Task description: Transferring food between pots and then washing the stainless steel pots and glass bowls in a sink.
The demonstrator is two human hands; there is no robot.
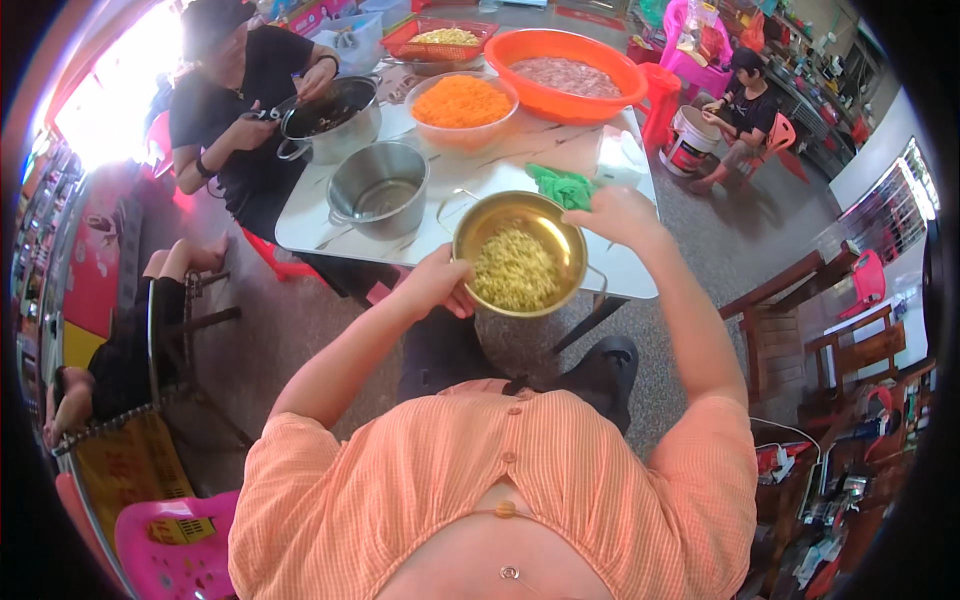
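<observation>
A gold-coloured metal pan (466, 217) with two thin loop handles is tilted towards me at the table's near edge. Finely chopped yellow-green food (517, 271) covers part of its bottom. My left hand (439, 283) grips the pan's left rim, thumb on the inside. Over the right rim is my right hand (616, 216), fingers pointing left; whether it grips the rim cannot be made out. Just behind that hand lies a crumpled green cloth or bag (562, 186). An empty grey metal pot (379, 184) stands to the pan's upper left.
On the white marbled table (465, 169) stand a bowl of shredded orange food (461, 105), a large orange basin of pinkish minced food (566, 71) and a red basket (439, 41). A person (240, 97) works over a dark-filled pot (337, 124). Another sits by a white bucket (690, 142).
</observation>
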